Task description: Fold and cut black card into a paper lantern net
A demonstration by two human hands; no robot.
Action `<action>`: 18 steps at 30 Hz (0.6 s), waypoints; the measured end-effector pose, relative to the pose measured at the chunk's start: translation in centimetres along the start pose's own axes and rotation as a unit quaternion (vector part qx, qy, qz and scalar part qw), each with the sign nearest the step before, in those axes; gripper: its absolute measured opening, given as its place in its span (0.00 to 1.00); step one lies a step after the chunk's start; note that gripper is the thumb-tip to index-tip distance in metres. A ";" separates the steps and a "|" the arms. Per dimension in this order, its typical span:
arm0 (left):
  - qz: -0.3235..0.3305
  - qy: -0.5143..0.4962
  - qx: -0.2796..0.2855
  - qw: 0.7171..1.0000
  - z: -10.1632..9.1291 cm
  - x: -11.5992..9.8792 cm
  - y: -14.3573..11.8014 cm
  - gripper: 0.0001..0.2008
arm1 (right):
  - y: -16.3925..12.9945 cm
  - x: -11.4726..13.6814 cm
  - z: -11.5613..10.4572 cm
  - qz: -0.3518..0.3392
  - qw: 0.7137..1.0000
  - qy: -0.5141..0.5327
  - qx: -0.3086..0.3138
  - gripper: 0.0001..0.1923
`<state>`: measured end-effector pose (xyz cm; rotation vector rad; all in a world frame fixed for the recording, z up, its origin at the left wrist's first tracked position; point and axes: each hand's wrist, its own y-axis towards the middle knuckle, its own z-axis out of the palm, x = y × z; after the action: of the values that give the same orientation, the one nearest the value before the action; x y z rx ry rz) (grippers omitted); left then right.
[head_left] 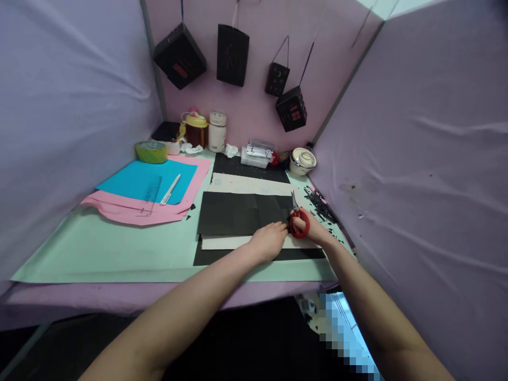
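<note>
We have red-handled scissors (298, 219) in our right hand (311, 226), fingers through the loops, blades pointing up and away at the right edge of a black paper sheet (242, 212). Left hand (269, 241) lies palm-down on the sheet's near right corner, just beside the scissors, fingers loosely curled, gripping nothing. The sheet tops a stack of white and black sheets at the centre-right of the mint-green surface (99, 254). Black paper scraps (321, 206) litter the surface right of the scissors. Further left: a blue sheet (138, 180) over pink paper (130, 211), with a clear ruler (151, 194) and a white pen (170, 189) on top. Black paper lanterns (232, 54) hang on the back wall.
</note>
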<state>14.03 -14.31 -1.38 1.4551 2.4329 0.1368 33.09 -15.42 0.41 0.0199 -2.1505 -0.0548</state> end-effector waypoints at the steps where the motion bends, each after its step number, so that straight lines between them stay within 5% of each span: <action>1: 0.000 0.001 0.000 1.000 0.0 0.0 0.0 0.17 | 0.0 -0.1 -0.2 0.001 1.000 -0.009 -0.001 0.13; 18: 0.004 0.000 0.004 1.000 0.0 0.2 -0.2 0.18 | -0.1 -0.6 -3.3 0.020 0.995 -0.085 -0.052 0.10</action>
<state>13.76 -14.27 -1.48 1.4678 2.4319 0.1292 36.18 -15.58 1.71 -0.0913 -2.3152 -0.1502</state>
